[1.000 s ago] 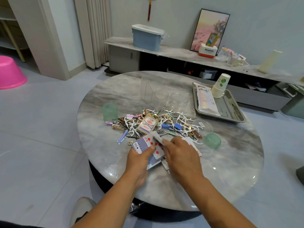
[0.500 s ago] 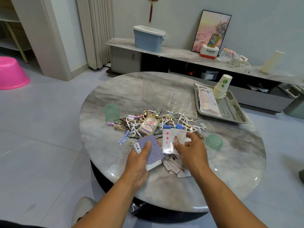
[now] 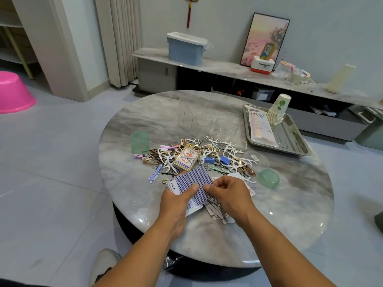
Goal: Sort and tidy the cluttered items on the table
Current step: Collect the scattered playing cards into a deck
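Cards near table edge

The bench is grey-veined marble. The held cards show a blue crosshatch back edged white. The card box is gold, red and blue. Floss picks are white, two cups pale green, the basin pink; the dark strands look like brown hairpins.

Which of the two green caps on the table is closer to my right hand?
The green cap on the right side of the pile, lying just beyond the right hand. The other green cap sits far off at the pile's left edge.
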